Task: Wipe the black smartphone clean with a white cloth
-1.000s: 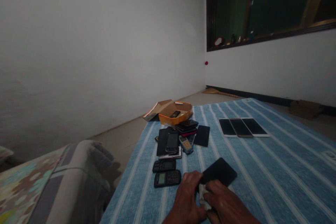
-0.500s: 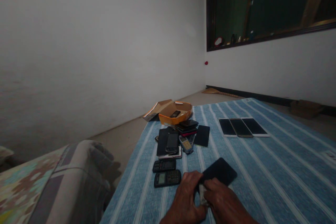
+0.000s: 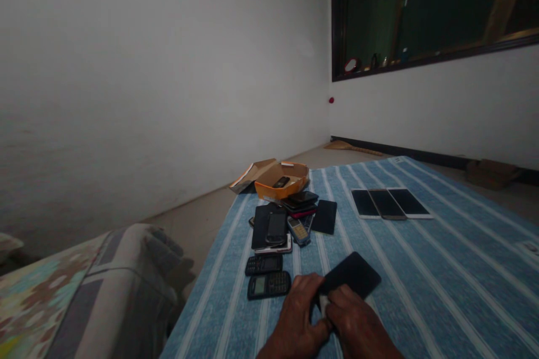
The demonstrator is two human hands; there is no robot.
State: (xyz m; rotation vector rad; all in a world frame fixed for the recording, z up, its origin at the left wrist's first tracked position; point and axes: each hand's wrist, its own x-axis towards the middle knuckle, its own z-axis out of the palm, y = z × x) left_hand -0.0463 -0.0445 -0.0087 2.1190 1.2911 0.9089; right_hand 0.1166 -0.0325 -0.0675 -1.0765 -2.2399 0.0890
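A dark smartphone (image 3: 354,274) lies at a slant on the striped cloth in front of me. My left hand (image 3: 297,314) grips its near left edge, thumb and fingers closed on it. Over the near end of the phone, my right hand (image 3: 352,317) is closed on a whitish wipe (image 3: 323,304), pressed to the surface; most of the wipe is hidden under the fingers. Just left of my left hand sits a black keypad phone (image 3: 268,285), with another keypad phone (image 3: 263,264) behind it.
Farther back is a pile of phones (image 3: 275,227) beside an open orange box (image 3: 269,190). Three smartphones (image 3: 386,204) lie side by side at the right. The blue striped cloth (image 3: 455,280) covers the surface. A draped bed or seat (image 3: 122,286) stands at the left.
My right hand has shifted very slightly left with the wipe on the phone. My left hand and the other phones stay where they were.
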